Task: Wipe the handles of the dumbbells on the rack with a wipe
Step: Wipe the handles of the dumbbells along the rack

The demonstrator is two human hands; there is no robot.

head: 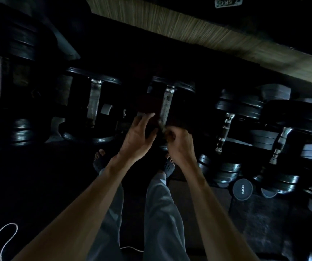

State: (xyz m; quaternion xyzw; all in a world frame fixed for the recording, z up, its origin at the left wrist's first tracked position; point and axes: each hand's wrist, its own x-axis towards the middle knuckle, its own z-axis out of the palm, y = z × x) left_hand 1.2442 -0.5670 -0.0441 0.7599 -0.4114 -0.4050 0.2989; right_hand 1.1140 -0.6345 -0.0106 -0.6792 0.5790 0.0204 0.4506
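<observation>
Dumbbells lie across a dark rack, their plates mostly lost in shadow. One chrome handle lies just beyond both hands. The left hand spreads loose fingers; the right hand pinches what may be a small wipe at the handle's near end. A round weight reads "5KG".

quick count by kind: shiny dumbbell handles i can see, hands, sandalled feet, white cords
Shiny metal dumbbell handles: 4
Bare hands: 2, left hand, right hand
Feet in dark sandals: 2
White cords on the floor: 2
Total: 10
</observation>
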